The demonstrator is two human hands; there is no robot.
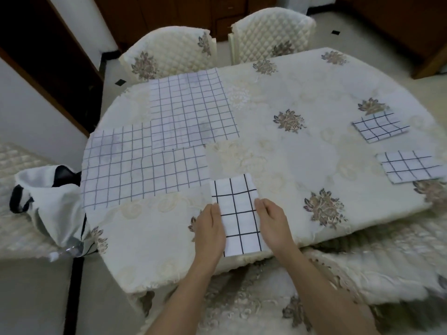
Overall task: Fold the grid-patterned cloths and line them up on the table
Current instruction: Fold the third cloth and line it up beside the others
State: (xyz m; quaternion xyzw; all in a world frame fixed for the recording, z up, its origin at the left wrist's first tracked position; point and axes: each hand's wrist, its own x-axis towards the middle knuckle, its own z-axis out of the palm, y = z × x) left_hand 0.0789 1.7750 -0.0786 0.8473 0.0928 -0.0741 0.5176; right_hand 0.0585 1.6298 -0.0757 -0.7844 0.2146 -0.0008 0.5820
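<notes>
A narrow, folded white cloth with a black grid [238, 215] lies at the near edge of the table [278, 151]. My left hand [210, 228] rests flat along its left side, and my right hand [273, 223] lies flat along its right side, fingers straight. Two small folded grid cloths sit at the far right, one [379, 126] behind the other [411, 166]. Unfolded grid cloths lie spread on the left half: one at the back [191, 107] overlaps a larger one [145, 170] nearer to me.
The table wears a cream floral tablecloth. Two quilted chairs [169, 54] [271, 35] stand at the far side. A white and black bag [53, 201] hangs on a chair at the left. Dark wooden cabinets line the back wall.
</notes>
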